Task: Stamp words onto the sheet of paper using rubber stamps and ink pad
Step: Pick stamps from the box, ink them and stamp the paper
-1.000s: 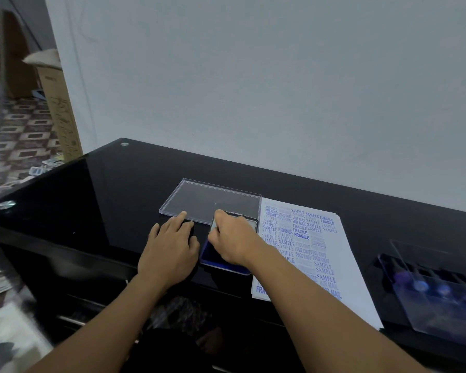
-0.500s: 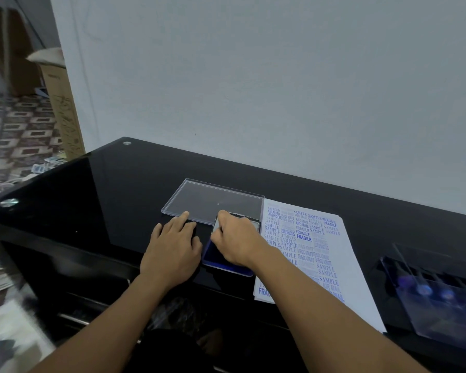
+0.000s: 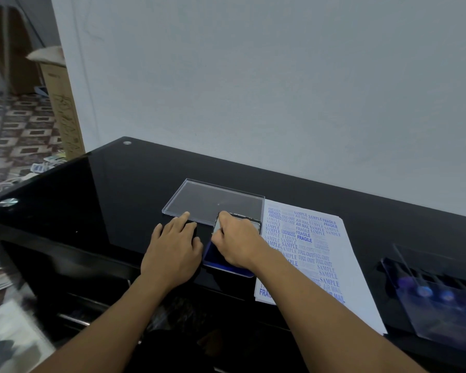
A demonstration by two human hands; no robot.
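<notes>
A blue ink pad (image 3: 213,258) lies open on the black table, its lid edge (image 3: 253,221) showing beyond my knuckles. My right hand (image 3: 238,242) is over the pad with its fingers curled, pinching a small pale rubber stamp (image 3: 216,225) that my hand mostly hides. My left hand (image 3: 172,246) rests flat on the table just left of the pad, fingers straight, with the fingertips at the near edge of a clear plastic lid (image 3: 213,201). The white sheet of paper (image 3: 342,254) lies right of the pad, covered with several blue stamped words.
A clear plastic stamp box (image 3: 439,297) with dark stamps inside stands at the right end of the table. The grey wall runs close behind the table. A cardboard box (image 3: 62,103) stands on the patterned floor to the left.
Both hands stay where they were, the right one on the ink pad and the left one flat beside it. Only the view has shifted slightly.
</notes>
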